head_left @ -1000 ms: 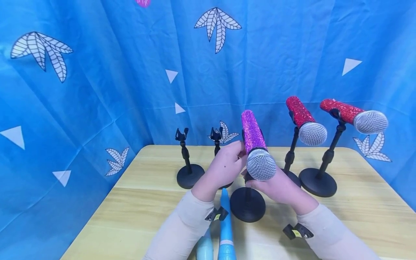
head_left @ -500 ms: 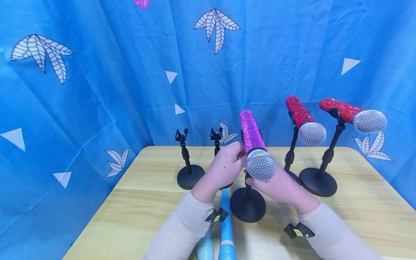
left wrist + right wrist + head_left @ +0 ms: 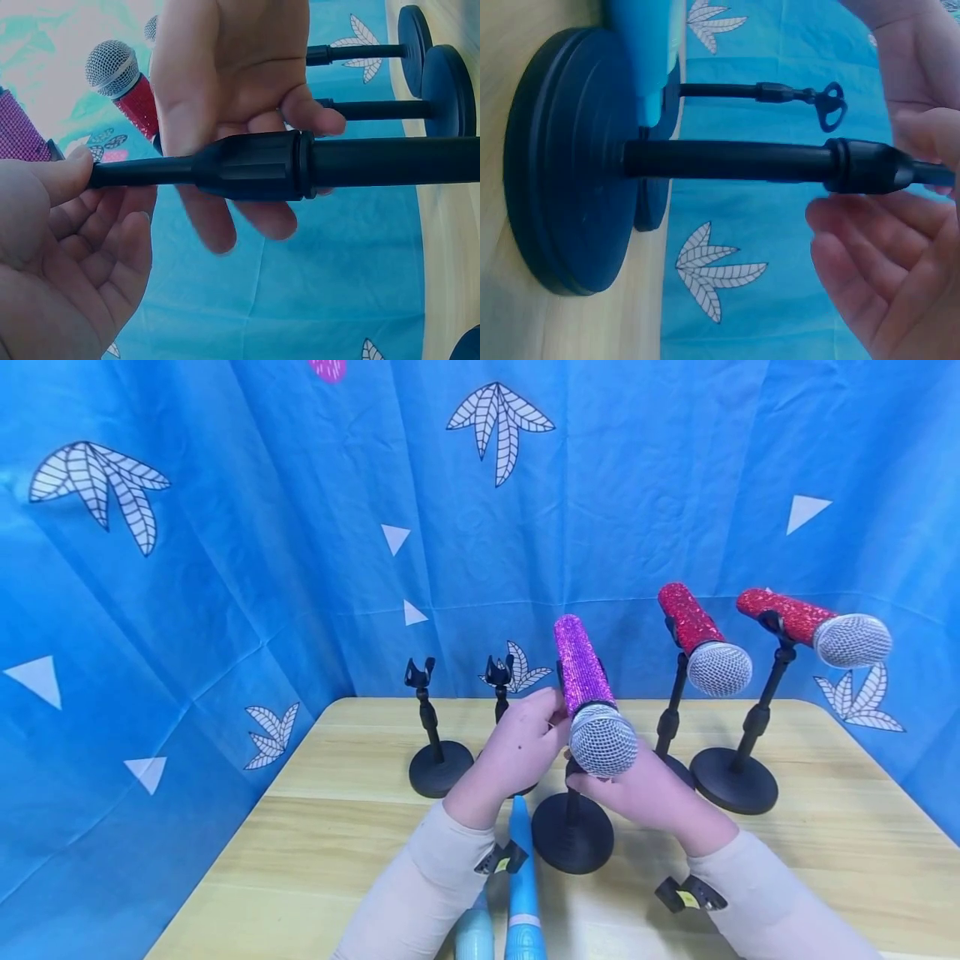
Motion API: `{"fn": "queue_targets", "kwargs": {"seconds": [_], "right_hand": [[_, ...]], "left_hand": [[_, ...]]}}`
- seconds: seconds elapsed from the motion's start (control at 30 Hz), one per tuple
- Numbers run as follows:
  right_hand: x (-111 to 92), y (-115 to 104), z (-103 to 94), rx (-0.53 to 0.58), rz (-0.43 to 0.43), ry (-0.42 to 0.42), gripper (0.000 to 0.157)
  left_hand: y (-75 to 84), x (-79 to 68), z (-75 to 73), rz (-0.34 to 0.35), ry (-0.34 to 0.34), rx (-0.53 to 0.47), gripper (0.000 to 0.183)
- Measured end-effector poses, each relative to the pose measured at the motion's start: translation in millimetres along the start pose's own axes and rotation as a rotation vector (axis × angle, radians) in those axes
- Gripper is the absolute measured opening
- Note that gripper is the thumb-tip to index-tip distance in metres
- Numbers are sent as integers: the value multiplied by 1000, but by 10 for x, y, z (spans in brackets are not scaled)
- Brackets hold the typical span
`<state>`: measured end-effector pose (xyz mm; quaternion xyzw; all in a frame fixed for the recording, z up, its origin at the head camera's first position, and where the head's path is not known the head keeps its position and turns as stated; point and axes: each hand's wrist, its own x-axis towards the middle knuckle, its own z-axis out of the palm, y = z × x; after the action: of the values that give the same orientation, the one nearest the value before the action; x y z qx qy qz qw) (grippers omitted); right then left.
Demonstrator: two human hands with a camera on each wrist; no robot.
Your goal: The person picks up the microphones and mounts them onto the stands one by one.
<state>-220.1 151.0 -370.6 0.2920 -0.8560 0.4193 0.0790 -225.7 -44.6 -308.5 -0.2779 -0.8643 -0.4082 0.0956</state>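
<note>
A purple glittery microphone point(image 3: 581, 664) with a silver mesh head sits in the clip of a black microphone stand point(image 3: 572, 833), tilted with its head toward me. My left hand point(image 3: 521, 747) pinches the thin upper pole just below the clip, thumb against fingers, as the left wrist view shows. My right hand point(image 3: 648, 789) holds the stand lower down, its fingers curled about the thicker collar point(image 3: 255, 166). In the right wrist view the stand's round base point(image 3: 570, 165) rests on the table. The microphone partly hides both hands' fingertips in the head view.
Two red glittery microphones point(image 3: 693, 618) point(image 3: 795, 614) sit on stands at the right. Two stands with bare clips point(image 3: 427, 718) point(image 3: 498, 672) are at the left. Two blue microphones point(image 3: 523, 893) point(image 3: 474, 931) lie by my left forearm. A blue curtain point(image 3: 637, 485) hangs behind the table point(image 3: 315, 827).
</note>
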Motion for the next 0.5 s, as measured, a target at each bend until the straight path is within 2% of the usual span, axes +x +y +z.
{"fn": "queue_targets", "kwargs": {"seconds": [0.07,0.13,0.3,0.37,0.43,0.5], "right_hand": [[-1,1,2,0,-25,-8,34],[0,3,9,2,-32,-8,35],[0,1,35,-10,13,26,75],[-3,2,39,-30,14,26,83],[-5,-3,33,-48,6,17,73],[-5,-3,20,-50,-4,0,54]], "left_hand": [[-1,-4,4,5,2,3,11],[1,-7,7,9,2,7,11],[-7,-3,13,19,7,13,9],[-11,-2,15,18,9,6,9],[-12,-3,15,12,9,-6,8],[-6,-3,13,11,5,-10,8]]}}
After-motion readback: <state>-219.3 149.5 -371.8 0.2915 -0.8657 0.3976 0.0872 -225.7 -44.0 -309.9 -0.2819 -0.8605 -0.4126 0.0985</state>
